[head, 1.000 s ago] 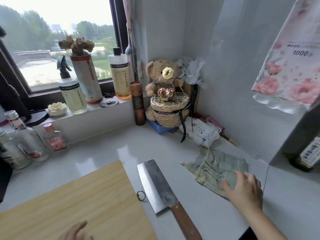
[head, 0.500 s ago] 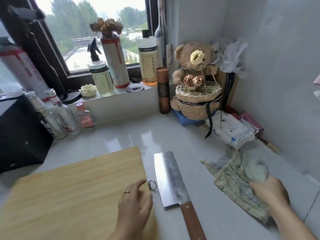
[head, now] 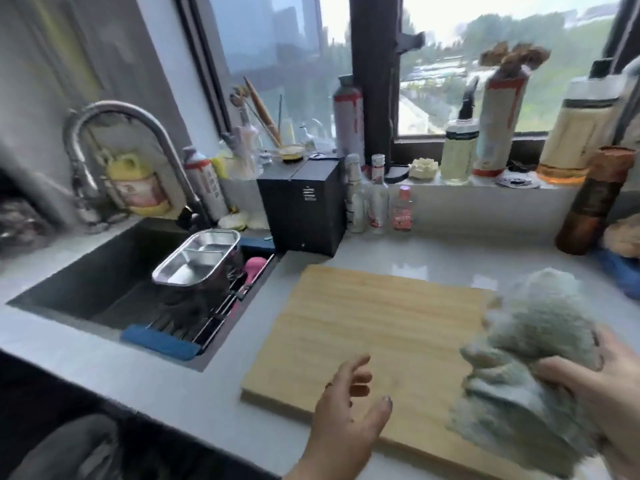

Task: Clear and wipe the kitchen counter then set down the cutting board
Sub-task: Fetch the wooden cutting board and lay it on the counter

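Note:
A light wooden cutting board point(head: 374, 323) lies flat on the pale counter point(head: 221, 386), right of the sink. My left hand point(head: 349, 407) hovers over the board's near edge, fingers apart and holding nothing. My right hand point(head: 599, 379) grips a bunched grey-green cloth point(head: 526, 362), lifted above the board's right end. The cleaver is out of sight.
A dark sink point(head: 114, 278) at the left holds a steel tray point(head: 197, 258) on a rack, under a curved faucet point(head: 114, 116). A black box point(head: 304, 209), small bottles point(head: 377, 199) and a brown tube point(head: 595, 202) line the back. Tall bottles point(head: 498, 123) stand on the windowsill.
The view has swung left to the sink. My right hand has lifted the cloth off the counter and bunched it. My left hand has come off the board's right edge and opened.

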`<state>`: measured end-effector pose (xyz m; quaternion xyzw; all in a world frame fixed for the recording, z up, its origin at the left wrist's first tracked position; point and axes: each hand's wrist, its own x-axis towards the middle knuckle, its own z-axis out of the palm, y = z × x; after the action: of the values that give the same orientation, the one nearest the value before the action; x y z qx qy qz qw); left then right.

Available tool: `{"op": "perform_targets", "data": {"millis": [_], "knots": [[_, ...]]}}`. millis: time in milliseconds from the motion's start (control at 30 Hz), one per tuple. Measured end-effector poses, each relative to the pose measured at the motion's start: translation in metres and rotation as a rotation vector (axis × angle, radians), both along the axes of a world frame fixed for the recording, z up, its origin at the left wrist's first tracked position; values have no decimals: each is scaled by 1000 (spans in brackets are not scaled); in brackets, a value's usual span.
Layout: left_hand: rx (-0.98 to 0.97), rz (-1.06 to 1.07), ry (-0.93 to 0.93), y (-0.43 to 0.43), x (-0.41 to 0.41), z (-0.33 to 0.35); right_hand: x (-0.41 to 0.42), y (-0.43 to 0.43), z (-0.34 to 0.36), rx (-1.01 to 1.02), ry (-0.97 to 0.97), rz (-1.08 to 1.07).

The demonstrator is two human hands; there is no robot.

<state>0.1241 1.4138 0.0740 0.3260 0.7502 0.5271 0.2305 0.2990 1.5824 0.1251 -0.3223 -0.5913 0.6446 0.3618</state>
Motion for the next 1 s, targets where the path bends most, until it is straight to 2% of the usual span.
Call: {"op": "perform_targets", "data": {"millis": [100,200,333,467,567,633,767,833,1000], "knots": [[74,94,-273,-67,-30,11,-84,-78,22,-79,27,351],[265,141,-550,-145,-59,19,-150,-169,21,-118,-11,646],[450,211,-617,-249,-84,21,-216,-279,19,-113,-84,937],[380,549,-476,-323,-114,17,-262,-350,8,-83,-175,955],[317,708,-380,-351,-142,14,-294,-377,1,-77,-266,883],[369,717,-421,-365,-168,12,-322,-385,-3,-129,-290,846],[477,530,-625,-383,-233,11,-387,-390,-12,-536,-320,1012],[448,429,-669,-384,-266,10,-426,-394,-20,-672,-326,1053],[260,604,-447,-375,-350,20,-535,-401,-34,-549,-136,870]]}}
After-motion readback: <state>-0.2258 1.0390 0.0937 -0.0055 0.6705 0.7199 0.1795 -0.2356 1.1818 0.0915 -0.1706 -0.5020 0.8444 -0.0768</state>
